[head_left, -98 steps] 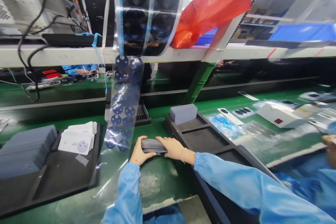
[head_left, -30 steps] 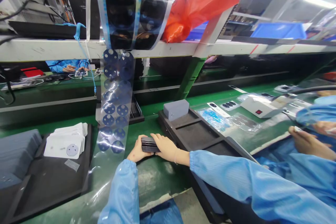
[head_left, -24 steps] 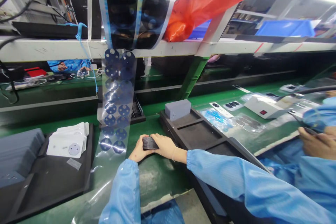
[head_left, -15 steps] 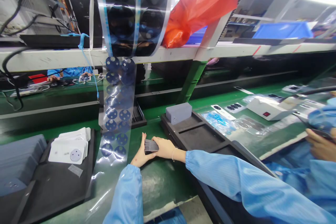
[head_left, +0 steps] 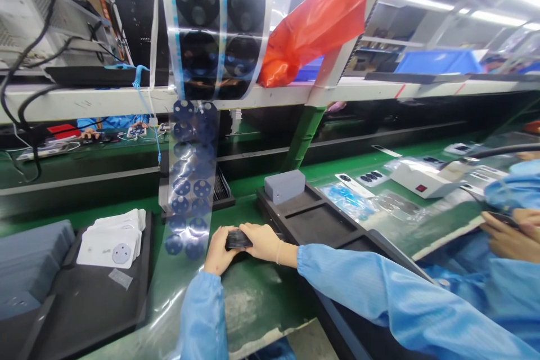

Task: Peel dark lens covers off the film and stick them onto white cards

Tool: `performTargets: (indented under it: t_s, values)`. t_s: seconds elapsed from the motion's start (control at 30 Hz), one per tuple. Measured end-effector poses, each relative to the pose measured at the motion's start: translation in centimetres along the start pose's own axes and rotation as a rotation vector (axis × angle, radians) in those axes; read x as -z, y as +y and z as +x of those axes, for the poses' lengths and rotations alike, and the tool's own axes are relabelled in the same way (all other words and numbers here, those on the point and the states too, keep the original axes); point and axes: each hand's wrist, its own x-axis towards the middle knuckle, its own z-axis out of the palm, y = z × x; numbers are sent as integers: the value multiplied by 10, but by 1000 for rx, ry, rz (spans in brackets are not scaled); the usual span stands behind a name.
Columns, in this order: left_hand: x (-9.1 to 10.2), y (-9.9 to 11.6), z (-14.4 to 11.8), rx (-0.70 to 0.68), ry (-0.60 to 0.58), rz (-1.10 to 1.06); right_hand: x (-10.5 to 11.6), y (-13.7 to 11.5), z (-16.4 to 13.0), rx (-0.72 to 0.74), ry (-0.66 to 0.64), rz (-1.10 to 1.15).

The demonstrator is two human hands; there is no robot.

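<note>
Between my hands is a stack of thin dark plates point(head_left: 237, 239), their edges facing me, just above the green bench mat point(head_left: 261, 292). My left hand point(head_left: 219, 250) grips the stack's left end. My right hand point(head_left: 262, 242) wraps round its right end from above, and the fingers' undersides are hidden. Left of my hands hangs a clear film strip with dark round stickers point(head_left: 181, 203), running down from a large roll point(head_left: 219, 34). Just right of my right hand stands a black divided tray point(head_left: 320, 222) with a grey block of stacked plates point(head_left: 284, 186) at its far end.
On the left, a black tray point(head_left: 105, 304) holds white cards point(head_left: 112, 239) and rows of grey plates point(head_left: 34, 264). Behind the film is a rack of dark plates point(head_left: 221, 185). A white device point(head_left: 426, 180) and a co-worker's hands point(head_left: 510, 230) are at the right. An orange bag point(head_left: 312, 25) sits on the shelf.
My left hand's raised fingers have come down onto the stack, and both hands now close round it. The stack shows more of its dark edges. The view has shifted slightly.
</note>
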Motion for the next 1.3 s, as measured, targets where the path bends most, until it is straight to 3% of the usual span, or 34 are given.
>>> performTargets:
  t_s: [0.1,0.2,0.33,0.43,0.57,0.73,0.97,1.13,1.3]
  values:
    - [4,25,-8,-73,77,-76,22,-2,-2,110,149,-83]
    - [2,57,-19,-50,7,-451,48,-1,-9,229,337,-198]
    - [-4,102,-21,267,7,-968,73,12,-24,372,593,-369]
    - [-14,128,-10,471,15,-1033,83,26,-39,456,723,-472]
    - [-40,143,8,472,169,-954,89,45,-56,482,802,-544]
    - [-71,155,36,386,248,-857,103,78,-62,415,750,-500]
    - [-86,172,89,92,338,-623,144,129,-77,192,597,-234]
    - [-106,153,106,-63,283,-401,163,150,-70,49,416,-17]
    - [-129,123,109,-135,181,-201,155,175,-39,4,78,80]
